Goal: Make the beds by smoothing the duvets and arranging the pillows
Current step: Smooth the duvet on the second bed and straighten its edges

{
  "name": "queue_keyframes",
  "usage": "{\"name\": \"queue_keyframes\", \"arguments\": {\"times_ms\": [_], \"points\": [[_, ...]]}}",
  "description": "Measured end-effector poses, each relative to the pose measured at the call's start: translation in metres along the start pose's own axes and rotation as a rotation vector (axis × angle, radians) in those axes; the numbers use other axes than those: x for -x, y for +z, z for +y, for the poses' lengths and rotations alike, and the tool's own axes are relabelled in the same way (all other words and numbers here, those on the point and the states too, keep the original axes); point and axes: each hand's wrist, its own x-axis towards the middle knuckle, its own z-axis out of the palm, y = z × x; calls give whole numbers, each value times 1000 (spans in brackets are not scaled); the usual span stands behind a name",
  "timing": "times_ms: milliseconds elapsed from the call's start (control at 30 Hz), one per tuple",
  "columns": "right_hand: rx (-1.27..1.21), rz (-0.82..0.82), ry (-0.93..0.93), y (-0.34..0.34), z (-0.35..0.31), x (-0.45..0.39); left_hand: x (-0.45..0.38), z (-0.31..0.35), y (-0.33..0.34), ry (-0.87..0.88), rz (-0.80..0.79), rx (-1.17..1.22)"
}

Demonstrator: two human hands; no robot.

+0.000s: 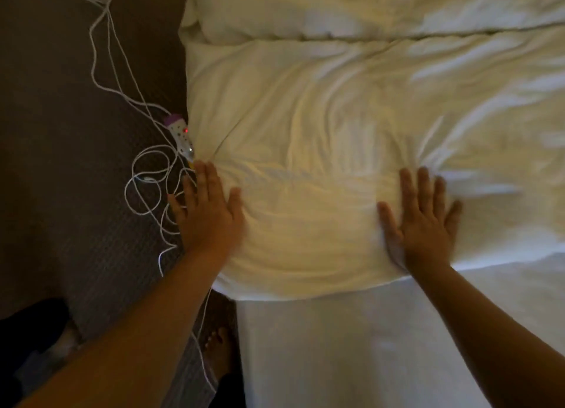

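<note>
The white pillow [305, 169] lies across the bed [351, 355], its near long edge overhanging the flat white sheet that covers the part of the bed closest to the person. Its cover is cream-white and heavily creased: soft folds run diagonally from its far right down toward the middle, and tighter wrinkles fan out from the near left corner. Warm yellowish light falls on the pillow's middle and near side, while its right side looks cooler and paler. A second pillow [367, 4], equally rumpled, sits just beyond it, the two touching along a dark seam.

The left hand [208, 215] lies flat on the pillow's near left corner, fingers straight and close together, thumb spread, gripping nothing. The right hand [423, 221] presses palm-down on the pillow's near edge further right, fingers splayed and straight, also holding nothing; the fabric bunches slightly around it.

Left of the pillow, on the dark patterned floor [61, 163], a tangle of white cord [143, 187] loops around a small white spotted device [180, 135] with a purple end and a red light, just beside the pillow's left edge
</note>
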Motion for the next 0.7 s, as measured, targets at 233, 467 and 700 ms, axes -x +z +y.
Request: {"name": "queue_keyframes", "arguments": {"times_ms": [233, 467, 700], "points": [[-71, 85, -173, -58, -12, -116, -44, 175, -69, 377, 250, 198], [41, -110, -353, -102, 12, -228, -106, 285, -21, 666, 13, -154], [64, -54, 135, -107, 174, -267, -184, 236, -6, 674, 124, -307]]}}
